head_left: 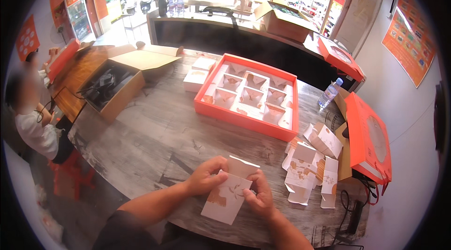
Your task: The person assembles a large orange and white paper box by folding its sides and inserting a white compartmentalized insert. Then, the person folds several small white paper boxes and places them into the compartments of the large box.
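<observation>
Near the table's front edge I hold a small white cardboard box [226,198] printed with brown and gold patterns. An upper flap of it stands up between my hands. My left hand [208,175] grips its upper left side, thumb on the front face. On the upper right side, my right hand [260,192] closes round the edge with the thumb pressed in. Beyond my hands lies a large red tray-like box [246,122] with several white open-topped small boxes inside. To the right are several loose, partly folded white cartons [300,170].
A brown carton [123,95] with cables stands open at left. White boxes [195,80] sit beside the red box. At right are a water bottle [330,94], a red lid with a round window [373,139] and a black power strip [355,217]. A person [35,123] sits at far left.
</observation>
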Available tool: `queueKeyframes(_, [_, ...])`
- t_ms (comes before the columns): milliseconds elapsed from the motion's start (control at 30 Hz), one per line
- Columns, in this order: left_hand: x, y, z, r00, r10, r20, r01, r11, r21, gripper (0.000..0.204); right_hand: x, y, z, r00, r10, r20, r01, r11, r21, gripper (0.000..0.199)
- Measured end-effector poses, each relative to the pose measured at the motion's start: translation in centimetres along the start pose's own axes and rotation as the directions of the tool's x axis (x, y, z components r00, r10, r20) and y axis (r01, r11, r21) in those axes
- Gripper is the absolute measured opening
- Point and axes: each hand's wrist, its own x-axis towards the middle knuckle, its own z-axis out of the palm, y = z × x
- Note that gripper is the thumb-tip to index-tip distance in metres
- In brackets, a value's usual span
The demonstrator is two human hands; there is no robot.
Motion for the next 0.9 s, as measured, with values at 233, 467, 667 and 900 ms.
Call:
queueKeyframes(233, [0.4,0.1,0.6,0.995,0.050,-0.086,-0.045,0.997,0.059,0.018,-0.3,0.8,0.0,0.996,-0.059,-0.061,0.054,0.995,-0.081,0.038])
queueKeyframes(467, [-0.6,-2.7,1.8,0.974,-0.002,-0.226,-0.050,0.973,-0.223,0.039,-0.2,-1.2,1.7,0.983,0.021,-0.182,0.026,0.967,0.253,0.040])
queueKeyframes(667, [-0.1,-1.2,1.5,0.985,-0.055,-0.163,0.030,0.989,-0.148,0.043,0.3,-1.0,0.6,0.993,-0.081,-0.081,0.078,0.996,-0.039,0.041])
queueKeyframes(900, [-0.4,-0.1,1.7,0.974,-0.197,-0.109,0.179,0.972,-0.153,0.041,0.6,-1.7,1.1,0.983,-0.169,-0.065,0.161,0.980,-0.114,0.040])
